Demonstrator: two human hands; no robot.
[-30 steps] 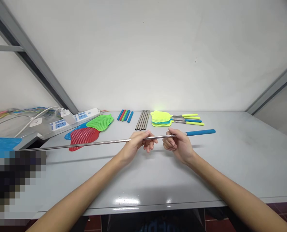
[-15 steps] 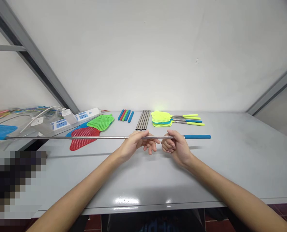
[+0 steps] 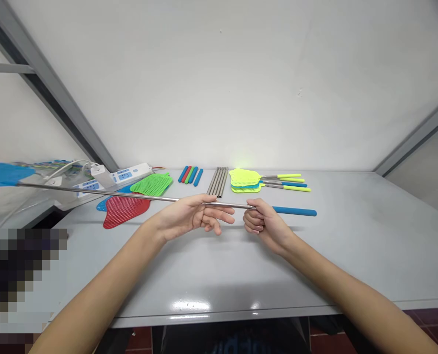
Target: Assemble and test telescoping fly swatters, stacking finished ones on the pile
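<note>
A long fly swatter (image 3: 145, 197) with an extended metal rod stretches across the view above the table. Its blue paddle (image 3: 5, 176) is at the far left, partly cut off by the frame edge, and its blue grip (image 3: 295, 211) points right. My right hand (image 3: 265, 223) is closed in a fist on the rod just left of that grip. Around the rod's middle, my left hand (image 3: 195, 216) holds it loosely between thumb and fingers, with the fingertips stretched out below.
Red (image 3: 126, 210), green (image 3: 152, 185) and blue swatter paddles lie at the left. Farther back are several coloured foam grips (image 3: 191, 175), metal tubes (image 3: 218, 182) and yellow and blue swatters (image 3: 245, 177). A power strip (image 3: 132, 172) with cables stands at the back left.
The swatter has tilted, its paddle end rising and its grip end dipping slightly. My left hand has slid left along the rod, and its fingers have straightened. My right hand keeps its grasp.
</note>
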